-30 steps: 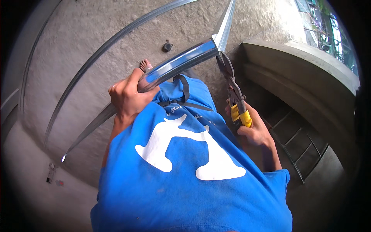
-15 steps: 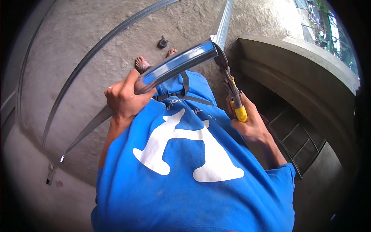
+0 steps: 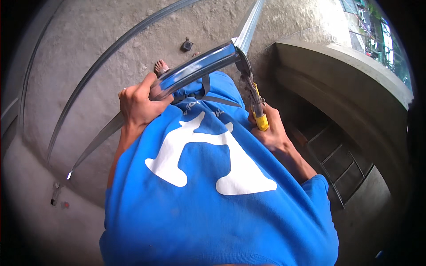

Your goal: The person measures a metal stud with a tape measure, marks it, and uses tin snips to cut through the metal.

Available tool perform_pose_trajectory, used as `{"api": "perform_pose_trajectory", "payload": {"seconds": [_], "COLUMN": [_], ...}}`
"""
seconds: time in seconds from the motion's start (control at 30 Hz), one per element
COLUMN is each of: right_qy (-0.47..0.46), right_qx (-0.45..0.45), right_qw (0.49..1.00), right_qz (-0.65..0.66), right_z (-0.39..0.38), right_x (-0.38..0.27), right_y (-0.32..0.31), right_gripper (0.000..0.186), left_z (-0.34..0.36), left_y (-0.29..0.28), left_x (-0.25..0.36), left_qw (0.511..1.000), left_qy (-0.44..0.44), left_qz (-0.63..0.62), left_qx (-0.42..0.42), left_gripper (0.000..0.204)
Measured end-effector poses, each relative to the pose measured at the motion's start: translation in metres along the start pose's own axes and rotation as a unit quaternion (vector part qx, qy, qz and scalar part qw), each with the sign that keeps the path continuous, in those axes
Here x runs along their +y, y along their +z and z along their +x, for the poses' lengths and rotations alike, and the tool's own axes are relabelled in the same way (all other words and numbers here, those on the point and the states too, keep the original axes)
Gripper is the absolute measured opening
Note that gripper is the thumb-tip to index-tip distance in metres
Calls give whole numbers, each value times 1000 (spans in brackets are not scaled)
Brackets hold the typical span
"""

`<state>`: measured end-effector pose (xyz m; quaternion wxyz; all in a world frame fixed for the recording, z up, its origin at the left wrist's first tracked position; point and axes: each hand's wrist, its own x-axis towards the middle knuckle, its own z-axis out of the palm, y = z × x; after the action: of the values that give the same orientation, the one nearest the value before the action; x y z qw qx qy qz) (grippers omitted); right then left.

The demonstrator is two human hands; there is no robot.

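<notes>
My left hand [image 3: 143,101] is closed around a shiny metal channel [image 3: 195,71], which slants up to the right in front of my blue shirt. A narrow length of metal also runs from beneath that hand down to the far left. Tin snips [image 3: 254,95] with yellow grips are in my right hand [image 3: 271,129], its fingers wrapped round the handles. The dark jaws of the snips are at the channel's upper right end, touching its edge; how far they bite is hidden. Beyond that end, a bright metal strip [image 3: 250,26] continues upward.
Long metal channels [image 3: 100,64] lie curved across the rough concrete floor [image 3: 133,57] at left. A small round dark object [image 3: 187,44] is near my foot [image 3: 160,67]. To the right stand a low concrete wall [image 3: 341,66] and a metal frame [image 3: 339,168].
Both hands, the channel and the snips have shifted slightly left and up in the picture. The jaws remain at the channel's end, and both grips are kept.
</notes>
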<state>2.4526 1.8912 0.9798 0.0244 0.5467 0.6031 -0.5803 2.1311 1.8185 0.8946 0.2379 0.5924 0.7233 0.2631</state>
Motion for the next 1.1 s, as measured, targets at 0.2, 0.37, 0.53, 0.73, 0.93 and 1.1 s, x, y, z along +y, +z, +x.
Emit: {"api": "perform_pose_trajectory", "payload": {"seconds": [0.2, 0.37, 0.53, 0.73, 0.93, 1.1], "right_qy": [-20, -30, -18, -34, -97, -64], "right_qx": [-61, -52, -43, -19, 3, 34], "right_qw": [997, 998, 997, 998, 995, 997], "right_qz": [42, -36, -69, -47, -12, 6], "right_z": [1, 8, 9, 8, 9, 3], "right_x": [-9, -22, -18, -14, -20, -25], "right_y": [-17, -24, -20, -9, -7, -3], "right_gripper": [44, 45, 37, 31, 41, 47], "left_z": [1, 7, 7, 7, 16, 5], "left_y": [-6, -17, -13, -16, -25, -29], "left_x": [5, 7, 7, 7, 3, 19], "left_qw": [1000, 1000, 999, 997, 996, 996], "left_qy": [14, 5, -4, -17, -9, -3], "left_qz": [-8, -9, -33, -45, -75, -71], "left_qx": [2, -17, -32, -53, -42, -47], "left_gripper": [21, 20, 21, 30, 40, 17]}}
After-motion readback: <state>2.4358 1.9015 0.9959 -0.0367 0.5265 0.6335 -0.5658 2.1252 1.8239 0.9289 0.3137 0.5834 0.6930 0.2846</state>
